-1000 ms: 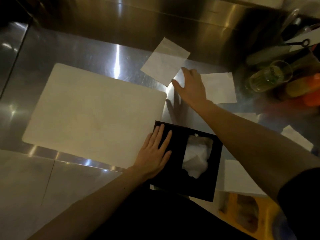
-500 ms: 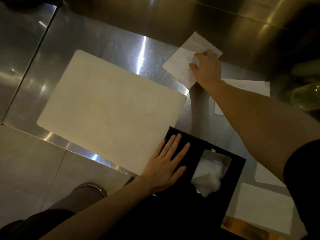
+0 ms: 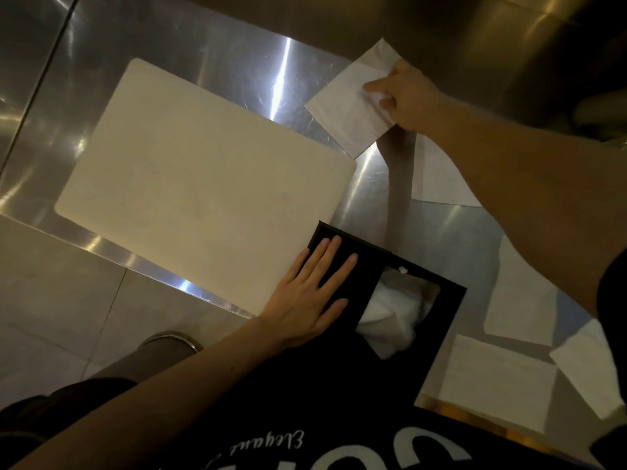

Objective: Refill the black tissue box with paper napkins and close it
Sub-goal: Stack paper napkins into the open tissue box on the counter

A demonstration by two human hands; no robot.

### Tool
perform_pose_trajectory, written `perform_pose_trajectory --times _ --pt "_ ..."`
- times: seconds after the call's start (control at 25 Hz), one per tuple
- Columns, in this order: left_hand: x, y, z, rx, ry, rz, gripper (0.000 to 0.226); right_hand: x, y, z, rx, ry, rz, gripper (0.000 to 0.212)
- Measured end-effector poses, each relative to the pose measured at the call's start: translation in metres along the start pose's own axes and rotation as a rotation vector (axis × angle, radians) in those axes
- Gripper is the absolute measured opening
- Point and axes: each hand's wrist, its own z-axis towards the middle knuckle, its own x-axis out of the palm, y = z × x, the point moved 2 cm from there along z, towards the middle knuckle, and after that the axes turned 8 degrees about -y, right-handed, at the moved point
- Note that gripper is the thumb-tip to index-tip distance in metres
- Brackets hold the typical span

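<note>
The black tissue box (image 3: 420,337) sits at the near edge of the steel counter, its top opening showing crumpled white napkins (image 3: 393,317) inside. My left hand (image 3: 312,296) lies flat on the box's left part, fingers spread. Far across the counter, my right hand (image 3: 403,96) pinches a flat white paper napkin (image 3: 346,110) by its right side, with the thumb over it.
A large white cutting board (image 3: 203,174) covers the counter's left. More loose napkins lie under my right arm (image 3: 437,174) and at the right near edge (image 3: 492,378), (image 3: 519,296). A steel backsplash (image 3: 339,18) rises behind.
My right hand moved from the counter beside the nearer napkin to the far napkin and closed its fingers on it. The left hand stayed on the box; the camera shifted.
</note>
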Motion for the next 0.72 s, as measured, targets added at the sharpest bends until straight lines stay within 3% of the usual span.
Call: perform_pose_trajectory --times 0.44,0.72 --pt "-0.001 -0.001 -0.001 -0.001 0.001 0.007 0.062 -0.004 0.006 -0.039 -0.215 -0.139 -0.339 0.032" --pt "0.000 -0.002 -0.003 0.001 -0.026 0.046 0.062 0.002 0.008 -0.086 0.016 -0.361 -0.035 0.030"
